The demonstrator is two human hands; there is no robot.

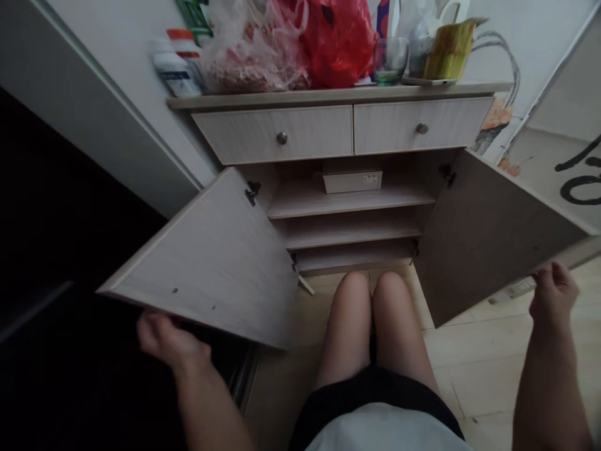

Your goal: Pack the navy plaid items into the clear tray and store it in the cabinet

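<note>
The low cabinet's left door [211, 257] and right door [493, 232] both stand swung outward. At the outer edge of the left door is my left hand [171, 341], closed, with its fingertips partly hidden by the panel. My right hand [554, 291] pinches the lower outer edge of the right door, and what its fingers touch behind the panel is hidden. Between the doors, a pale box [352, 180] with a small label sits on the upper shelf [300, 202]. Two lower levels show beneath it.
Two closed drawers [277, 136] with round knobs run under the cabinet top. On top stand white bottles [176, 72], a clear plastic bag [256, 56], a red bag [335, 47], a glass [390, 59] and a yellow container [449, 50]. My knees are close to the cabinet front.
</note>
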